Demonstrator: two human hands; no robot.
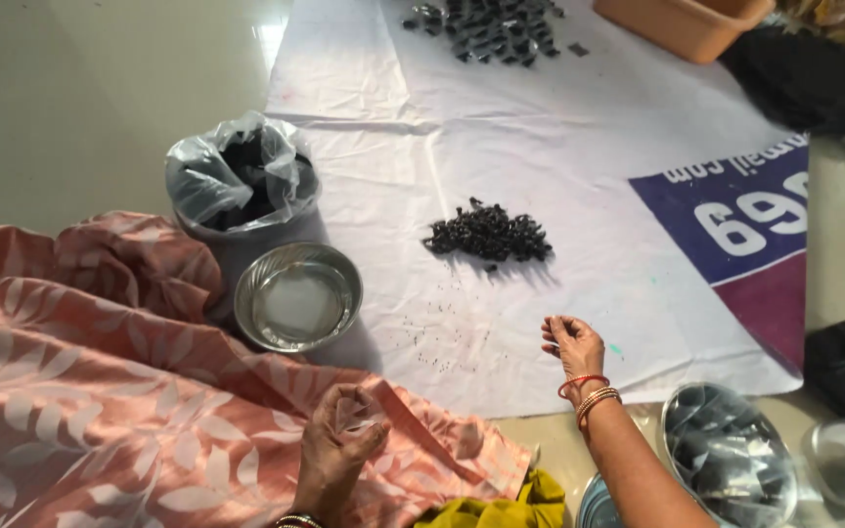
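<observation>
- While the left hand (339, 445) is resting low on the peach leaf-print cloth (100, 391), its fingers are curling together around a small clear packet (356, 413), pinching it right at the fingertips.
- Just right of that, the right hand (571, 344) is hovering over the near edge of the white sheet (393, 166), fingers bunching inward; can't really tell if they're gripping anything, it's too tiny to see. Red and gold bangles (589, 393) are sitting on that wrist.
- Right of the wrist, a round metal bowl (731, 455) is holding shiny dark packets.
- Left of the right hand and a bit further out, an empty steel bowl (297, 296) is sitting where cloth meets sheet.
- Behind that bowl, a container lined with a clear plastic bag (242, 176) is showing dark stuff inside.
- Out past the right hand, mid-sheet, a small pile of black bits (489, 235) is lying, well apart from both hands.
- Way at the far end, another dark pile (491, 27) and an orange tub (682, 24) are sitting.
</observation>
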